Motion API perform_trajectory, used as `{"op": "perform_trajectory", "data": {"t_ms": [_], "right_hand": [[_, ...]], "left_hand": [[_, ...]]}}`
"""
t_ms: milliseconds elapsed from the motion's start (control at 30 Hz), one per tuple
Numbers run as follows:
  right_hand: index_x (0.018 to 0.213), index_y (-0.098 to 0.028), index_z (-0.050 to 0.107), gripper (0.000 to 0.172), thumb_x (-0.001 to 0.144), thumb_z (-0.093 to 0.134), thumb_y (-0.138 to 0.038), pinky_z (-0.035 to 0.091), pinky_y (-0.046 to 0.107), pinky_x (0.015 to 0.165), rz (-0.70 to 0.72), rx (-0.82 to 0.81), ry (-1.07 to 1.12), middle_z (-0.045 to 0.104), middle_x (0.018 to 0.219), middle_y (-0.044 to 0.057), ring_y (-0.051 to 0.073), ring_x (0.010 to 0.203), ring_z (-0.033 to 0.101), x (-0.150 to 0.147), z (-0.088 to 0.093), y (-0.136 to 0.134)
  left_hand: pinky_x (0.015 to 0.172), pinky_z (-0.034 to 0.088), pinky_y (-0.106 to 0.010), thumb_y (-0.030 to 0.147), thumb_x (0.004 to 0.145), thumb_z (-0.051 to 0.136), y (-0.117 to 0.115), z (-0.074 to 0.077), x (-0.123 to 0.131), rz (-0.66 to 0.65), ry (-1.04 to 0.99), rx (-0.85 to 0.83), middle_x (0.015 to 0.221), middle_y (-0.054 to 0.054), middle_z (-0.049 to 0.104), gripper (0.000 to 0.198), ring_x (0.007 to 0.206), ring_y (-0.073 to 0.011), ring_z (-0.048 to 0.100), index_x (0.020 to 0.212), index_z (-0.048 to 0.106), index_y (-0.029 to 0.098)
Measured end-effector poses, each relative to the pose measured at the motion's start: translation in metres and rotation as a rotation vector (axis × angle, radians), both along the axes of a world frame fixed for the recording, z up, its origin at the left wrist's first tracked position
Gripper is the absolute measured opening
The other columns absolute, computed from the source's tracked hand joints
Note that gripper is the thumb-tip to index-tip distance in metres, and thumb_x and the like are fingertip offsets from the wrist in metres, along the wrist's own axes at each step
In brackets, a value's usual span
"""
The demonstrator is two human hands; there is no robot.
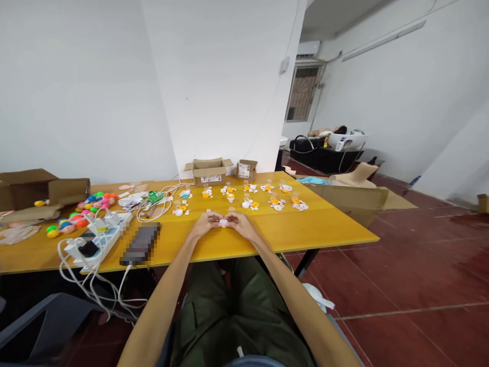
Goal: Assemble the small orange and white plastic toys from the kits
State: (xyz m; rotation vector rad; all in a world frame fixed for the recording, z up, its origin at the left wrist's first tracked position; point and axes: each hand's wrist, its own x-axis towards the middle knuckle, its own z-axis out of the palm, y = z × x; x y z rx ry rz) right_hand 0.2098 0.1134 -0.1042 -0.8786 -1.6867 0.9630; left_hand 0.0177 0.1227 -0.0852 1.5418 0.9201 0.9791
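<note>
Near the table's front edge my left hand (207, 224) and my right hand (239, 225) meet, fingers curled in. Between their fingertips is a small white round piece (223, 223), gripped from both sides; its exact kind is too small to make out. Just beyond the hands stands a small clear cup (231, 209), and a small white piece with dark marks (208, 210) lies by my left hand. Farther back, several little groups of white and orange round parts (250, 204) are spread over the table, many with clear cups among them.
On the yellow wooden table (305, 229), a power strip (109, 237) with tangled white cables and a dark phone (140, 243) lie to the left. Colourful balls (91, 204) are heaped behind them. Cardboard boxes (210, 171) stand at the back, against the wall, and at far left.
</note>
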Motion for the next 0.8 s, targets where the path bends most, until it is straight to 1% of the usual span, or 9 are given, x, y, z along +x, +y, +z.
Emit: {"op": "perform_trajectory", "data": {"t_ms": [267,567,667,800], "right_hand": [[0.078,-0.021,0.068,0.011,0.068,0.072,-0.023,0.057,0.035,0.080,0.015,-0.020,0.009,0.074,0.083,0.003,0.021,0.081,0.070,-0.0001,-0.0006,0.0014],[0.080,-0.021,0.067,0.015,0.070,0.074,-0.031,0.056,0.035,0.080,-0.010,-0.005,0.015,0.073,0.083,0.003,0.020,0.081,0.069,-0.0001,-0.0049,0.0033],[0.080,-0.021,0.067,0.018,0.072,0.073,-0.036,0.056,0.035,0.079,-0.044,0.022,0.015,0.072,0.083,0.003,0.021,0.081,0.069,-0.0012,-0.0043,0.0021],[0.080,-0.022,0.066,0.017,0.079,0.066,-0.039,0.056,0.034,0.078,-0.127,0.075,0.024,0.072,0.082,0.003,0.021,0.082,0.068,-0.0015,-0.0021,0.0001]], "left_hand": [[0.094,0.055,-0.038,0.021,0.056,0.087,-0.0007,-0.0001,0.0012,-0.002,-0.006,-0.001,0.087,-0.005,0.077,0.028,0.092,-0.0229,0.072,0.080,0.074,0.018],[0.093,0.055,-0.038,0.026,0.055,0.089,-0.0008,0.0012,0.0019,0.004,0.009,0.005,0.090,-0.006,0.078,0.034,0.094,-0.0241,0.072,0.084,0.074,0.018],[0.093,0.055,-0.038,0.028,0.054,0.090,-0.0004,0.0010,0.0016,-0.005,0.006,0.002,0.091,-0.006,0.078,0.036,0.095,-0.0242,0.072,0.085,0.074,0.018],[0.094,0.054,-0.039,0.030,0.054,0.091,0.0004,0.0007,0.0013,-0.012,0.006,0.007,0.094,-0.006,0.078,0.039,0.096,-0.0242,0.072,0.086,0.074,0.018]]}}
